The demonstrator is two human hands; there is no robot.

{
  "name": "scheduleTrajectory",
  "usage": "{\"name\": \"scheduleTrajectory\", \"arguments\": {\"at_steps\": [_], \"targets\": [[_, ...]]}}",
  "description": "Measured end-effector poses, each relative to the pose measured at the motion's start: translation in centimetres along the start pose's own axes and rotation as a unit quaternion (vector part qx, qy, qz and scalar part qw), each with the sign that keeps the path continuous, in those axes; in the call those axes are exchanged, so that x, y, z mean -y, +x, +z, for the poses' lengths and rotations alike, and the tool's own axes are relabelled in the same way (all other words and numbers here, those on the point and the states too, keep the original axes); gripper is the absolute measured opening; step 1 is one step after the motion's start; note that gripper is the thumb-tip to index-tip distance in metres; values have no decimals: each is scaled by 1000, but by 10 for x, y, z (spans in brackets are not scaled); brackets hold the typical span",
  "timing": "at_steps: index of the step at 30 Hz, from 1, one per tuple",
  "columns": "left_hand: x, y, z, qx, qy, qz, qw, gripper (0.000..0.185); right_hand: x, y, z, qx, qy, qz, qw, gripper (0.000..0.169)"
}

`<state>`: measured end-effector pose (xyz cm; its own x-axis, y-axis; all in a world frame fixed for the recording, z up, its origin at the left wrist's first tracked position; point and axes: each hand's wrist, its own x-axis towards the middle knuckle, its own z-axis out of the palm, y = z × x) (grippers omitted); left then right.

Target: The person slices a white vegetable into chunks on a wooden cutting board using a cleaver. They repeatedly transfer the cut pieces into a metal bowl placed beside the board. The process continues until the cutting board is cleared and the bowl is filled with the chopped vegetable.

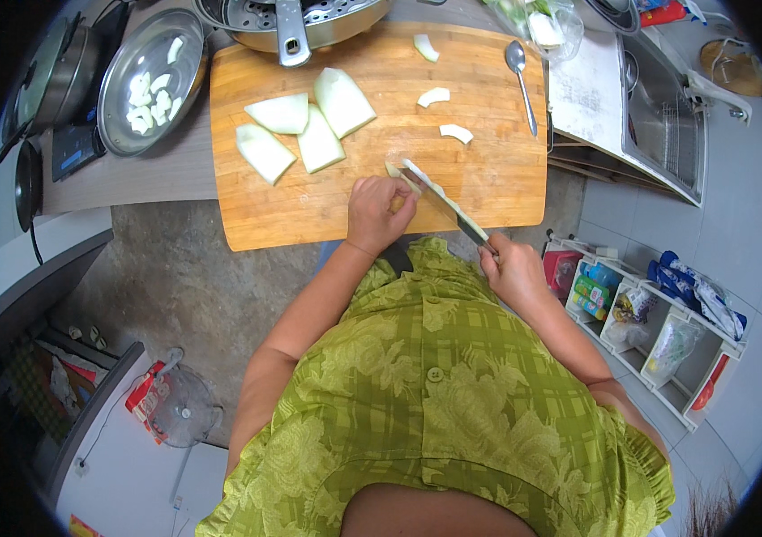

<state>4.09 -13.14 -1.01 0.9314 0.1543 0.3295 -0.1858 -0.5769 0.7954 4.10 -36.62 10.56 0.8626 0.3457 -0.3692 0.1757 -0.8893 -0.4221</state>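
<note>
My right hand (512,265) grips the handle of a kitchen knife (445,205), whose blade points up and left over the near part of a wooden cutting board (508,194). A pale strip lies along the blade. Beside the blade tip, my left hand (381,211) has curled fingers at a thin piece of pale green melon or gourd (394,171); whether they grip it I cannot tell. Several large pale chunks (344,104) lie on the board's left half. Small curved slices (456,133) are spread on the right, near a metal spoon (519,74).
A steel dish (109,111) with small white pieces stands left of the board. A steamer pan (354,30) overlaps the board's far edge, its handle reaching over the wood. A plastic bag (566,40) of vegetables and a sink (663,114) are at the right.
</note>
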Motion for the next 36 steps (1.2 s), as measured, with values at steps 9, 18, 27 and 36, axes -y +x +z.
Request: {"name": "scheduleTrajectory", "arguments": {"at_steps": [9, 18, 27, 36], "targets": [[1, 0, 2, 10, 15, 0, 1000, 16, 0, 3, -2, 7, -30, -3, 1000, 17], [1, 0, 2, 7, 7, 4, 1000, 15, 0, 4, 5, 22, -46, 8, 999, 16], [0, 0, 3, 5, 15, 6, 1000, 15, 0, 12, 20, 45, -49, 26, 997, 12], [-6, 1, 11, -21, 44, -27, 998, 16, -4, 22, 15, 59, -37, 29, 997, 13]]}}
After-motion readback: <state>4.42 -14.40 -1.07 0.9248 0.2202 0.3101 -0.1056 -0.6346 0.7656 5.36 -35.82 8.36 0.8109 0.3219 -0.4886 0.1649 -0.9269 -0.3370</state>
